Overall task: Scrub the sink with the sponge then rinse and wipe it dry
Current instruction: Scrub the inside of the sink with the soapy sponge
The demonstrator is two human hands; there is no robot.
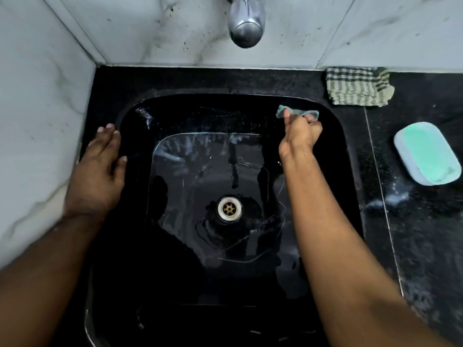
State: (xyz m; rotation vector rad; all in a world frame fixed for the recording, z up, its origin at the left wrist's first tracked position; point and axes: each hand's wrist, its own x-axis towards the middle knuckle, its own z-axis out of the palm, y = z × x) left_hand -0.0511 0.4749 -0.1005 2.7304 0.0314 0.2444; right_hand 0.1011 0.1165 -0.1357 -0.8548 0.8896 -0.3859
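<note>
A black sink (pixel 333 156) is set into a black counter, with soapy streaks on its back wall and a pale drain (pixel 229 209) in the middle of its wet floor. My right hand (pixel 299 136) presses a thin green sponge (pixel 297 112) against the sink's far right inner wall, just under the rim. My left hand (pixel 99 171) lies flat on the sink's left rim, fingers apart, holding nothing. A folded checked cloth (pixel 358 86) lies on the counter behind the sink's right corner.
A chrome tap (pixel 245 23) juts from the marble back wall above the sink; no water runs from it. A green soap bar in a pale dish (pixel 427 152) sits on the counter at right. A marble wall closes off the left side.
</note>
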